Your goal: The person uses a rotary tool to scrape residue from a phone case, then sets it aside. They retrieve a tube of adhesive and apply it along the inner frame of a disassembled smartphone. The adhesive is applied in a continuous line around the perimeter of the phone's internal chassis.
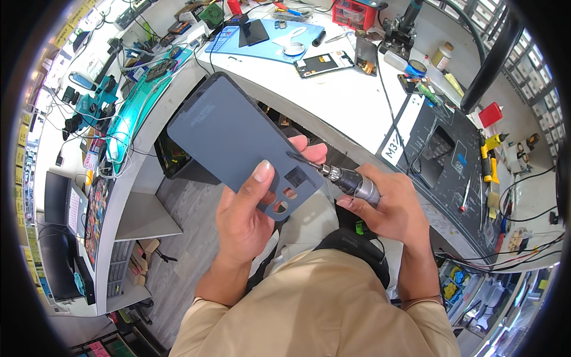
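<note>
Over the lap, left hand (247, 223): closed on a flat grey-blue phone back panel with camera cut-outs (238, 137), thumb pressed beside the openings, seemingly to keep it steady.
Right hand (386, 208): wrapped round a slim silver metal precision driver (351, 180), tip at the panel's corner by the cut-outs.
Panel position: raised clear of the white curved workbench (333, 101), tilted toward the face.
Bench beyond: dark repair mat (452, 178), opened phone (324, 63), microscope (401, 30), all well apart.
</note>
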The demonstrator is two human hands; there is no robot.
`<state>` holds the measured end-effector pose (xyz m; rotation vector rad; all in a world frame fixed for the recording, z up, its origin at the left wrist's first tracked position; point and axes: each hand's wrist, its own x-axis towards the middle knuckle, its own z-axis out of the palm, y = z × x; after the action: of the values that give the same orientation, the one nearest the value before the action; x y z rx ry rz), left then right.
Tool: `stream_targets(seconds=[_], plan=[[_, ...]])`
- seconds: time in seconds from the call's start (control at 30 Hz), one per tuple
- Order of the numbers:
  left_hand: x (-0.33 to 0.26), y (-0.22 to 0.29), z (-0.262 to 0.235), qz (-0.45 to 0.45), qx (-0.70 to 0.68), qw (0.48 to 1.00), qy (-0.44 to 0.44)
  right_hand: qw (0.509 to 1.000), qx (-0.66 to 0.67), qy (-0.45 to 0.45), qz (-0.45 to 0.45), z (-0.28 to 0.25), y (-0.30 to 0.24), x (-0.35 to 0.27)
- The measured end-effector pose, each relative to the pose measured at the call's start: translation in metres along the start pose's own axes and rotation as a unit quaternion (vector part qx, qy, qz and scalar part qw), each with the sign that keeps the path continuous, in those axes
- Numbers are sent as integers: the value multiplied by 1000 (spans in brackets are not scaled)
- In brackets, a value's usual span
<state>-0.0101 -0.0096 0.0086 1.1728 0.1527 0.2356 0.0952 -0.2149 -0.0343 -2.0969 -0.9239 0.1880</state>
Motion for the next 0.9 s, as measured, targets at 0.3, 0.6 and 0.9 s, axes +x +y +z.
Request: stream_targets(seconds=[0.3,0.6,0.9], plan=[[1,-5,6,-3,13,1000,27,999,-35,10,9,-2,-2,4],[-1,-9,6,7,31,999,29,999,-30,-11,34,-3,-3,7],[-2,-17,10,26,40,998,48,998,-14,-34,57,-5,-3,11]])
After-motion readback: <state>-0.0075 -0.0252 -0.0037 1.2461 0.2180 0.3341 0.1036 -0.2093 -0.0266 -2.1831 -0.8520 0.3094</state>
